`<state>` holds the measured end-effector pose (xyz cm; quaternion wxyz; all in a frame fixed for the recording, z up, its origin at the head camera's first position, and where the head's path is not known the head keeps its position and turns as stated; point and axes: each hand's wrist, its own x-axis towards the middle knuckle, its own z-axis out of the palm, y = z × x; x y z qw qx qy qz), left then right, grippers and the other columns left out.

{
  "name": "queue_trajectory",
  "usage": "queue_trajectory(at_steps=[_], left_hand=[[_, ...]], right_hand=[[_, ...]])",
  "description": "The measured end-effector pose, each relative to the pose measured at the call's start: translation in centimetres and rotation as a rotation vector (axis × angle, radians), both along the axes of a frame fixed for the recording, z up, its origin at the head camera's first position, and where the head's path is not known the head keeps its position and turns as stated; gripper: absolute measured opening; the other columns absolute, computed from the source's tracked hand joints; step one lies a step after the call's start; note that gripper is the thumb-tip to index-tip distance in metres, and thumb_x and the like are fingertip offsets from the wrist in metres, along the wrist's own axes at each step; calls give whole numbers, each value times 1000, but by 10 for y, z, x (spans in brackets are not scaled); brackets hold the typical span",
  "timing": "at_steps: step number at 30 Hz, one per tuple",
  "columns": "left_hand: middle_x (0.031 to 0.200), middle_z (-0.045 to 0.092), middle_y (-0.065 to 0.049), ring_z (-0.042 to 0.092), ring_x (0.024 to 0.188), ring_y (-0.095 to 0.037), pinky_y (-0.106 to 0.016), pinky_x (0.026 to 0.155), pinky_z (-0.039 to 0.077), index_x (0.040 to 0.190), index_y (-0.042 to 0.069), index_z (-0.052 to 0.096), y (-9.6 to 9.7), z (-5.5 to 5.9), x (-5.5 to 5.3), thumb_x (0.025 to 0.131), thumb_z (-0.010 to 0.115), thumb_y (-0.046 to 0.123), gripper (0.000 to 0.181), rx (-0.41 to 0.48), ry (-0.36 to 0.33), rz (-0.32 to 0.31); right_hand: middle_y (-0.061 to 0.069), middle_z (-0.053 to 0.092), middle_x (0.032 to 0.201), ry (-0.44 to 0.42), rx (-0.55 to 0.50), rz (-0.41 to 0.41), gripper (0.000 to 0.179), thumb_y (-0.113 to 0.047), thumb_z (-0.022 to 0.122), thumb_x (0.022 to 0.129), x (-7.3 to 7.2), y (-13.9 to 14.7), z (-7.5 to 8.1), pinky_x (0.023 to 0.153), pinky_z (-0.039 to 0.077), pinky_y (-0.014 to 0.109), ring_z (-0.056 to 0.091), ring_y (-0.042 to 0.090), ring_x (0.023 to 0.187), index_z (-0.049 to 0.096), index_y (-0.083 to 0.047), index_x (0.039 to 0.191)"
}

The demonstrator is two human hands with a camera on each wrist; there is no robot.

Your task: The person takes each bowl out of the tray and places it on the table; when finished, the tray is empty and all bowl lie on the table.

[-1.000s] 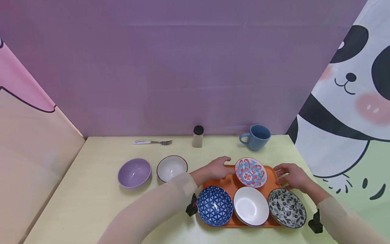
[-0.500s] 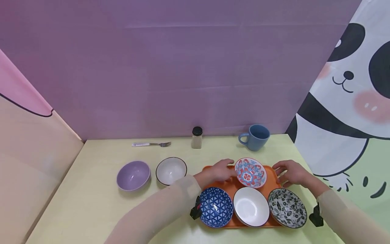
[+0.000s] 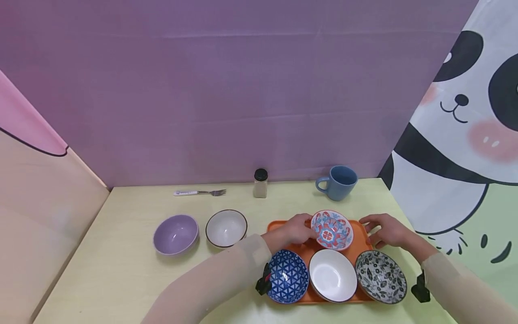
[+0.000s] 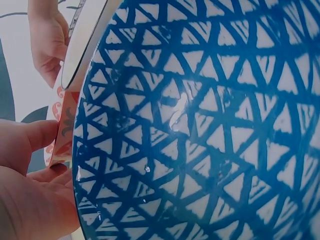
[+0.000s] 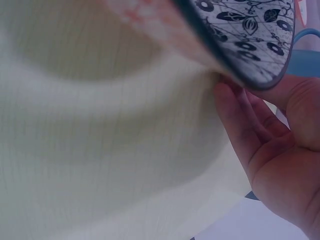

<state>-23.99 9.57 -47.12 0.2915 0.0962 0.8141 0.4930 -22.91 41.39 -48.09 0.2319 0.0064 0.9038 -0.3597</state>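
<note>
The left hand (image 3: 297, 229) holds the red-and-blue patterned bowl (image 3: 332, 230) at its left side, thumb and fingers pinching the wall. The right hand (image 3: 386, 230) is at the right edge of the orange tray (image 3: 360, 245), fingers slightly bent, fingertips at or just beside the rim; whether they grip it cannot be told, as the right wrist view hides the contact behind a bowl.

The red-and-blue patterned bowl is located over the far half of the tray, between the hands. Three further bowls form a row along the tray's near side: the blue triangle-patterned bowl (image 3: 288, 276) on the left, the white bowl (image 3: 333, 275) in the middle, and the black-and-white floral bowl (image 3: 381, 276) on the right, extending past the tray's right edge.

Left of the tray, on the pale surface (image 3: 109, 270), stand a brown-rimmed bowl (image 3: 226, 228) and, farther left, a purple bowl (image 3: 176, 235). Along the back lie a fork (image 3: 200, 193), tines to the right, then an upright black-capped jar (image 3: 261, 183) and a blue mug (image 3: 340, 183), handle to the left. A purple backdrop (image 3: 243, 90) rises behind; a panda print (image 3: 457, 148) covers the right side.
</note>
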Motion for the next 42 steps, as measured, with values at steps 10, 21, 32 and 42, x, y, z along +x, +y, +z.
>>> queue_trajectory(at_steps=[10,21,32,42], left_hand=[[116,63,-7,57,99,-22,-39,94,58,143,6,56,9,1,3,92,75,10,54,6,10,101],[97,67,-9,71,79,-24,-40,73,66,145,12,57,5,12,7,94,68,2,53,108,-76,220],[102,71,-17,72,75,-24,-39,73,65,143,7,56,-6,15,8,99,61,6,45,97,-98,268],[100,72,-17,73,73,-24,-38,70,65,146,7,54,-16,18,10,101,58,9,45,162,-100,270]], right_hand=[[23,63,121,33,18,14,60,0,74,86,0,0,1,75,66,41,68,24,90,53,4,142],[20,63,120,40,22,21,59,3,72,87,-1,-1,-1,76,66,42,67,24,90,53,4,142],[20,63,118,40,35,17,58,2,74,86,0,-3,-1,76,65,42,66,24,91,53,4,141],[20,63,117,49,38,26,58,0,75,86,4,-2,0,77,65,42,66,24,92,54,5,140]])
